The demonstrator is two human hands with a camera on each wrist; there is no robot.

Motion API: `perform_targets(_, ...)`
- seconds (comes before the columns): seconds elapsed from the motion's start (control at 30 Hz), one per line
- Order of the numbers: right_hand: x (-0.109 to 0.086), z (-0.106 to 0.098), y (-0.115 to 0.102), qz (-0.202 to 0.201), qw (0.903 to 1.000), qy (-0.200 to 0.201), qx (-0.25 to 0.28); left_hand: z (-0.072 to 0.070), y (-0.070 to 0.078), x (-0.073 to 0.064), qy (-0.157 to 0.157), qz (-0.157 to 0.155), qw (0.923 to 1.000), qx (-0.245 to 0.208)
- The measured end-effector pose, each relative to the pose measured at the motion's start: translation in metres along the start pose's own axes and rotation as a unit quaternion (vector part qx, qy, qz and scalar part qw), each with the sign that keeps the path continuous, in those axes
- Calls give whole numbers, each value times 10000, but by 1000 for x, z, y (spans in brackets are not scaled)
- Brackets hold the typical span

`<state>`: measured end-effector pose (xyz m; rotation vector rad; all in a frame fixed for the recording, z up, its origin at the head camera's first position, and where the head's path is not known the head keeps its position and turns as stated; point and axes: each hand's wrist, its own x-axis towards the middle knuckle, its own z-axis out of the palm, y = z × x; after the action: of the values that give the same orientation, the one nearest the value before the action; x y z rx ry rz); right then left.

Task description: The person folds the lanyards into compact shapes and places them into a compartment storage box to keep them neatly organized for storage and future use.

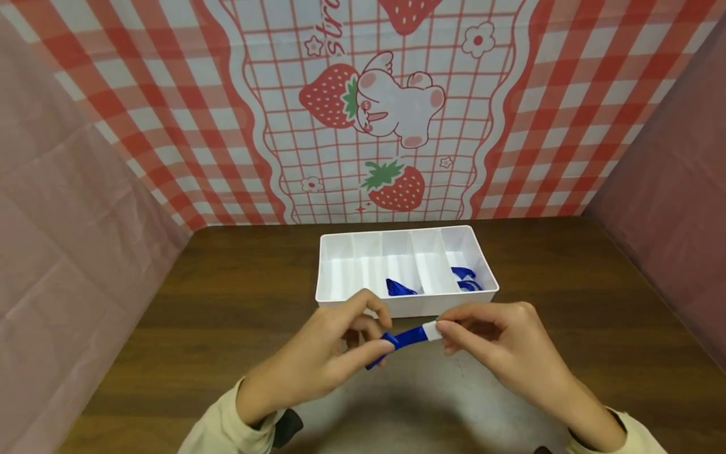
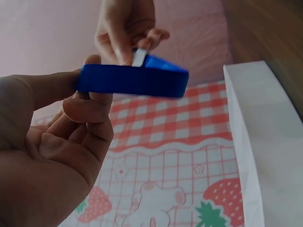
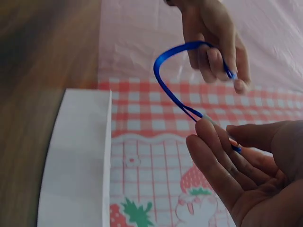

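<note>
Filling the back of the scene is a strawberry-print backdrop [image 1: 368,107], with pink sheets closing off both sides. Below it lies the brown wooden bench [image 1: 227,302], carrying a white divided tray [image 1: 351,243] near its far edge; blue ribbon pieces [image 1: 400,287] lie in two of its compartments, the others showing nothing. Just in front of the tray, raised off the bench, the left hand [image 1: 317,356] and right hand [image 1: 505,347] share a blue ribbon strip [image 1: 405,338] stretched between them. The left fingers [image 2: 83,111] are curled and pinch its blue end between thumb and forefinger. The right fingers [image 3: 213,142] pinch the other end, where a small white tab [image 1: 432,330] shows. In the right wrist view the strip bows into a narrow loop, so it looks thin, light and limp, probably smooth and apt to slide. Taking it at the very ends, pinched flat, seems the surest hold.
</note>
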<state>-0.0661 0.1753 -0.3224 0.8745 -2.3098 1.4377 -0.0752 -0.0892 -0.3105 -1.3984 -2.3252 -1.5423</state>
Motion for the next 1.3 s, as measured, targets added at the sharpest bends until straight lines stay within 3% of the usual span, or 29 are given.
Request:
perform_targets(0.2,-6,18,-4,-127,9998,-62,164,14,-1,1,-150,193,9997,72)
perform_targets(0.3,-9,26,-7,-124,9988,-225,411,19,-2,1,-270,427,9982,309)
perform_targets(0.47,-13,33,-8,-227,9960,-451,743,24,-2,0,-459,547,9952,671)
perform_targets(0.63,-13,36,-6,-295,9924,-663,993,27,-3,0,-488,504,9939,854)
perform_targets(0.83,-12,37,-4,-350,9928,-834,788,31,-1,-1,-623,196,9931,973)
perform_targets(1.03,-11,36,-4,-384,9965,-544,512,33,-1,-2,-367,148,9932,1095)
perform_targets(1.2,-10,34,-5,20,9962,-464,737,30,-1,-1,-103,73,9946,1027)
perform_targets(1.3,-10,34,-3,-34,9942,-538,927,29,-1,-1,-68,31,9951,984)
